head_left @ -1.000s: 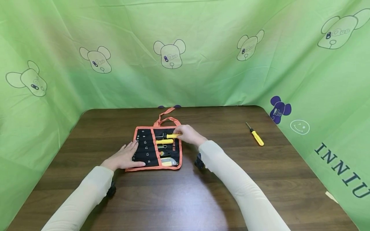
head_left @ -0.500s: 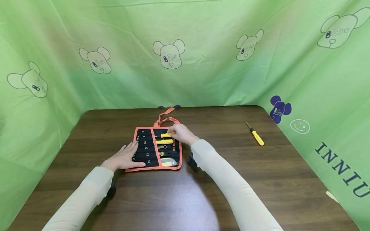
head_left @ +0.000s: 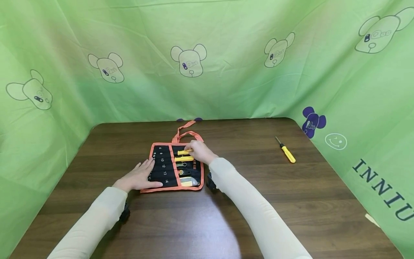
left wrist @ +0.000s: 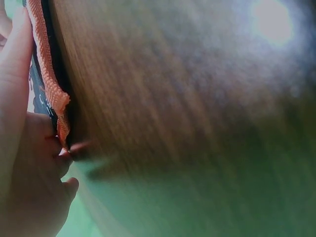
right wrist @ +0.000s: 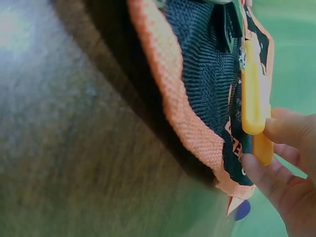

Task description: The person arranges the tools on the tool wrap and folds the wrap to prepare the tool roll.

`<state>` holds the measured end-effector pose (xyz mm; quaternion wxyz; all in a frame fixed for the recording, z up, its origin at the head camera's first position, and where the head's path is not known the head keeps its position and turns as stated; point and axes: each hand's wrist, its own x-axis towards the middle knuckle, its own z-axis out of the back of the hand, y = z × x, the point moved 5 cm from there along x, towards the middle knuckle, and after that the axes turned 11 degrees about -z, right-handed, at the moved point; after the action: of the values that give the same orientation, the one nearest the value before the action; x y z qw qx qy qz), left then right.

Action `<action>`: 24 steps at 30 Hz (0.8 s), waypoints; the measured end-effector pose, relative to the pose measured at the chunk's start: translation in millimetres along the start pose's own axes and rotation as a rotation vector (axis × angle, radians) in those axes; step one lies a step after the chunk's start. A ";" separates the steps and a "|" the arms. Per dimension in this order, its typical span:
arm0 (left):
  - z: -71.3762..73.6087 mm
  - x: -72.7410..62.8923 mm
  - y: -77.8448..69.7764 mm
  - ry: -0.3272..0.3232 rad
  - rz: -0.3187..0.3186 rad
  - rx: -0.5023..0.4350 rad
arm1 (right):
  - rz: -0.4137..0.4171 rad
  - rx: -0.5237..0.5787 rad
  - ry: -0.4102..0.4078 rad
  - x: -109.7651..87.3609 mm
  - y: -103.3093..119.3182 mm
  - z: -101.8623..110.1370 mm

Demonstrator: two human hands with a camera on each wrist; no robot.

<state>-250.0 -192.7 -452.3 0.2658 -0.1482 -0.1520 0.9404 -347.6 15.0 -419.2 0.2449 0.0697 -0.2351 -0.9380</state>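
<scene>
A black tool roll (head_left: pixel 173 172) with orange edging and numbered pockets lies spread on the table. My left hand (head_left: pixel 141 176) rests flat on its left side, fingers spread; in the left wrist view the thumb (left wrist: pixel 17 54) lies along the orange edge. My right hand (head_left: pixel 201 151) pinches the end of a yellow screwdriver handle (right wrist: pixel 262 149) between thumb and fingers, at the top right pocket. The shank is hidden in the pocket. Just beside it sits a second yellow handle (head_left: pixel 184 158). Lower pockets hold a small wrench (head_left: pixel 182 165), a black-and-yellow tool (head_left: pixel 184 172) and a grey-and-yellow utility knife (head_left: pixel 190 181).
Another yellow-handled screwdriver (head_left: pixel 287 154) lies apart on the right of the wooden table (head_left: pixel 181 226). Orange ties (head_left: pixel 185 133) trail from the roll's far edge. A green printed curtain (head_left: pixel 226 93) hangs behind and along the sides of the table.
My right hand has moved left, pushing the screwdriver into its pocket; the shank and black collar, visible earlier, are now hidden. My left hand stays put.
</scene>
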 end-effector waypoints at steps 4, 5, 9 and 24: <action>-0.4 0.2 0.0 0.000 -0.002 0.001 | -0.016 -0.007 0.025 0.6 -0.7 -2.7; -0.5 0.2 -0.1 -0.001 -0.002 0.001 | -0.025 -0.001 0.034 0.4 -0.7 -3.1; -1.0 0.4 0.8 -0.001 0.000 0.000 | -0.066 0.017 0.065 0.7 -1.4 -5.2; -0.7 0.5 0.8 0.004 0.005 0.002 | -0.101 0.003 0.068 6.8 5.7 -13.7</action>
<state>-250.5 -193.0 -453.3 0.2640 -0.1502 -0.1503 0.9408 -347.8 1.7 -428.6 0.2050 0.1135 -0.2243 -0.9459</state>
